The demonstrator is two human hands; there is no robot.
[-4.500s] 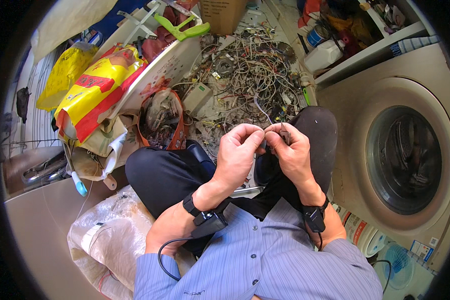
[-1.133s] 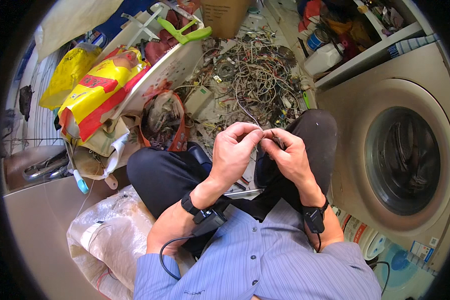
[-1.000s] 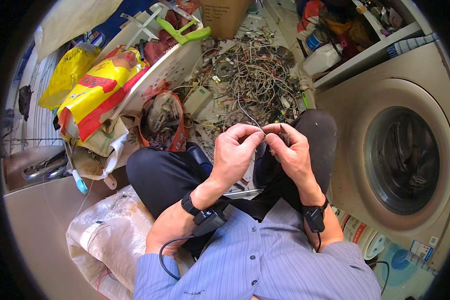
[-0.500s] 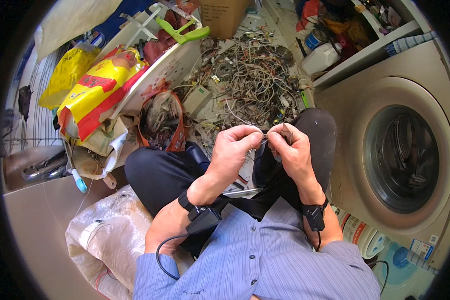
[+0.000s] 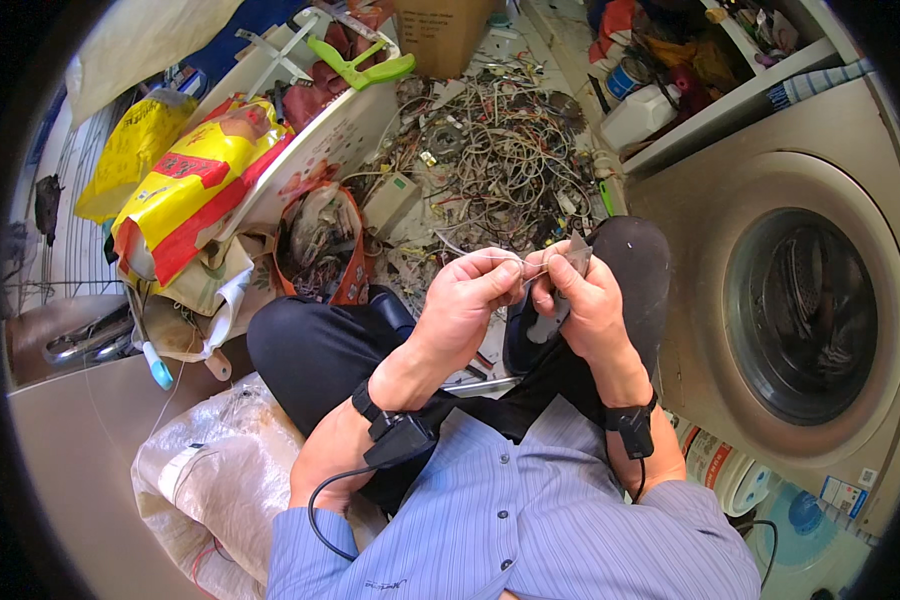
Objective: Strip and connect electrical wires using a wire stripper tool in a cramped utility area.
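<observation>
My left hand pinches a thin pale wire between thumb and forefinger above my lap. My right hand is closed on a grey cutter-like tool, whose flat tip rises above the thumb; the wire runs across to this thumb. A short gap separates the fingertips of the two hands, with strands visible between them. Beyond them a large tangled heap of cables and small scraps lies on the floor. A pale plastic box is at the heap's left.
An orange bag of scraps sits front-left, below yellow-red bags and a white tub. A cardboard box stands behind the heap. A washing machine and shelves line the right; a translucent sack lies lower left.
My fingertips have moved slightly apart, drawing strands across the gap. My right hand has turned upward, so more of the grey tool shows. The wire's free end now trails further left and lower.
</observation>
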